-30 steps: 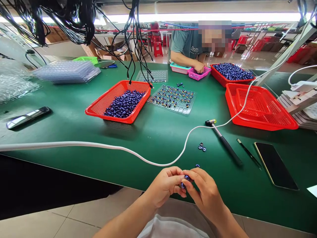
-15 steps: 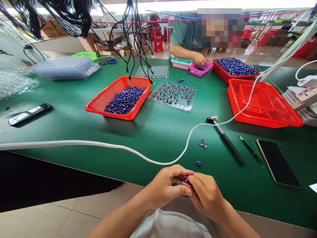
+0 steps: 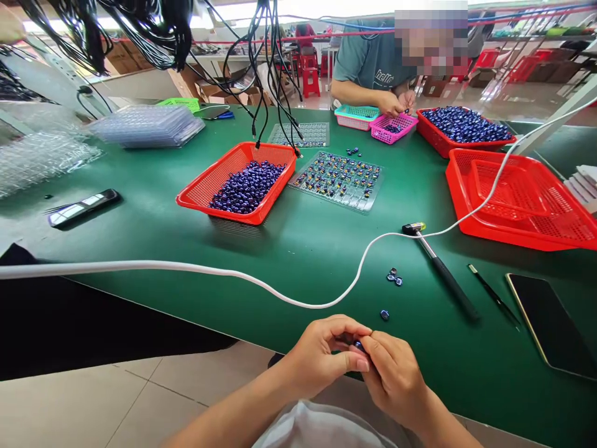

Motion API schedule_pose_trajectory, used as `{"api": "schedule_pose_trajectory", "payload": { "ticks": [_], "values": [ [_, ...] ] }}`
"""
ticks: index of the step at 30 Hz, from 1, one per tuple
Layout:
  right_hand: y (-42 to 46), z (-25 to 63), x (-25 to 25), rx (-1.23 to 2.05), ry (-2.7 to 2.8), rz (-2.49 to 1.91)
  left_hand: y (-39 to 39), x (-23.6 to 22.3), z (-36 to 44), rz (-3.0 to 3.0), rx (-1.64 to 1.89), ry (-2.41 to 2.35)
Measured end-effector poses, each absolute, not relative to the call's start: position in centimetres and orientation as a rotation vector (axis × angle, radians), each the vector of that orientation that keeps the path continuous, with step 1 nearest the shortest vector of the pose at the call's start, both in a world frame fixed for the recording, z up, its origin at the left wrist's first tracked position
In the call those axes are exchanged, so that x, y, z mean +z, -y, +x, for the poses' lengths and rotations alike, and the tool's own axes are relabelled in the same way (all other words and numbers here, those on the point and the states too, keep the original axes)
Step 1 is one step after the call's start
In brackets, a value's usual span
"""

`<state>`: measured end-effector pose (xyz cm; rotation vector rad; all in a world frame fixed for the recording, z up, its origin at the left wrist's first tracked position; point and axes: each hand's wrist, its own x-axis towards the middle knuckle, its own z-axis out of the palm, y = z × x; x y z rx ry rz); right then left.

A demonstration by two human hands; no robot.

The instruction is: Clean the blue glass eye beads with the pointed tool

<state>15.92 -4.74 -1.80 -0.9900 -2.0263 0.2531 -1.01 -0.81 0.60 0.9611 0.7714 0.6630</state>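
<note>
My left hand (image 3: 321, 354) and my right hand (image 3: 394, 373) meet at the near edge of the green table (image 3: 303, 249), fingers pinched together round a small blue part (image 3: 358, 344) that barely shows between them. One loose blue part (image 3: 384, 315) lies on the table just beyond my hands, and a little cluster of blue parts (image 3: 394, 277) lies farther out. A red basket (image 3: 196, 193) full of blue parts stands ahead to the left. Beside it is a clear tray (image 3: 338, 180) with parts set in rows.
A white cable (image 3: 233, 277) crosses the table. A small hammer (image 3: 443, 274), a thin tool (image 3: 494, 298) and a phone (image 3: 550, 323) lie at right, near an empty red basket (image 3: 522, 199). Opposite, another person's hands (image 3: 396, 102) work over pink and teal baskets. Black cables hang overhead.
My hands have stayed pinched on the small blue part, closing tighter round it. The view has shifted a little, so the table's things sit slightly further right.
</note>
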Motion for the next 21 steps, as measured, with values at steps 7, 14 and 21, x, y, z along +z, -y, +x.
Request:
{"api": "schedule_pose_trajectory", "payload": {
  "ticks": [7, 14, 21],
  "values": [
    [4.6, 16.7, -1.5, 0.393, 1.895, -0.952, -0.4, 0.2, -1.6, 0.756, 0.622, -0.599],
    [5.0, 16.5, -1.6, 0.731, 1.771, -0.934, -0.7, -0.3, -1.7, 0.768, 0.697, -0.553],
    [5.5, 16.5, -2.1, 0.775, 1.677, -1.011, -0.6, -0.7, -1.9, 0.768, 0.773, -0.591]
  ]
}}
